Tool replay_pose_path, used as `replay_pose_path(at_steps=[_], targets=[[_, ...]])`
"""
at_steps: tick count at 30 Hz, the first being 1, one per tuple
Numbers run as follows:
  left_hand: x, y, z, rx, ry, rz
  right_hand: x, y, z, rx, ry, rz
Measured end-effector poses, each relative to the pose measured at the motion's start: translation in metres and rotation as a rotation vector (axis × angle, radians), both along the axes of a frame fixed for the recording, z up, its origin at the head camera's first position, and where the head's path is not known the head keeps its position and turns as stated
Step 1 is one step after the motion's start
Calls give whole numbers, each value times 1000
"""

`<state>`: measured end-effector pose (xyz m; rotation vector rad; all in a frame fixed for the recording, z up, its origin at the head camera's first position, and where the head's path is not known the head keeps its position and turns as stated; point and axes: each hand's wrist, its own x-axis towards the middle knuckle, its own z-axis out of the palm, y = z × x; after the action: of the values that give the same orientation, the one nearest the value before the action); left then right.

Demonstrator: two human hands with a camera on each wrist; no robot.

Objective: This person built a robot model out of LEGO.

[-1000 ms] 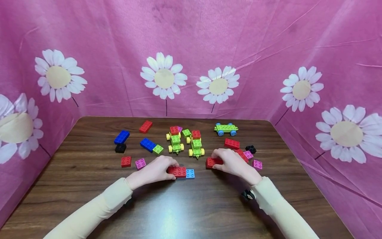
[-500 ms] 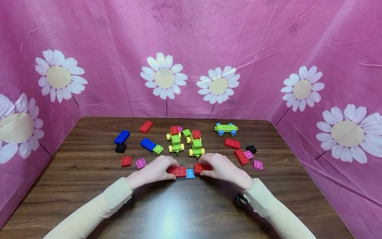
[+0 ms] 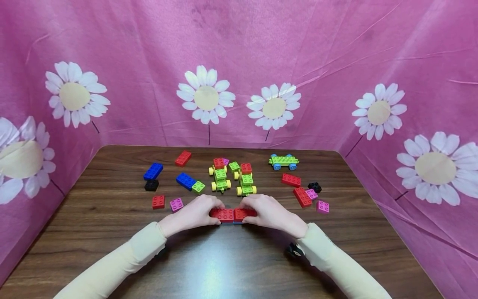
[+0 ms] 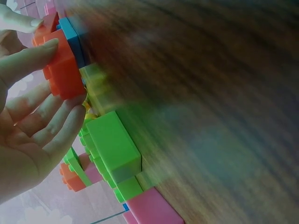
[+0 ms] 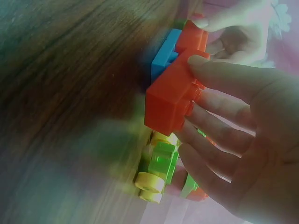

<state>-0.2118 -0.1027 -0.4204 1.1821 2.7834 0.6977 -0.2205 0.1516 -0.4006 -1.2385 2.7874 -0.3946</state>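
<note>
In the head view my left hand (image 3: 194,212) grips a red building brick (image 3: 225,214) that sits on a light blue brick. My right hand (image 3: 271,214) pinches a second red brick (image 3: 242,214), end to end with the first and over the blue brick's right part. From the right wrist, the second red brick (image 5: 170,95) shows between thumb and fingers, with the blue brick (image 5: 163,56) beside it and some blue studs visible. Whether it is pressed fully down I cannot tell. The left wrist view shows the first red brick (image 4: 64,70) against the blue brick (image 4: 72,42).
Behind the hands stand two green wheeled cars (image 3: 221,178) with yellow wheels, and a green car base (image 3: 284,161) with blue wheels. Loose bricks lie left, including a blue brick (image 3: 153,171) and a pink brick (image 3: 176,204). More red bricks (image 3: 302,197) lie right.
My right hand has moved left with its red brick, from apart on the right to over the blue brick, against the other red brick. The left hand has stayed in place.
</note>
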Motion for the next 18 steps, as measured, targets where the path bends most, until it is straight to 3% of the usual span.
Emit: replay_pose_path(at_steps=[8,18], targets=[[1,1,-1,8,10,-5,1,-4,-6,13,53,5],[1,1,0,16,35,4,4,-9,-9,-53,61,-4]])
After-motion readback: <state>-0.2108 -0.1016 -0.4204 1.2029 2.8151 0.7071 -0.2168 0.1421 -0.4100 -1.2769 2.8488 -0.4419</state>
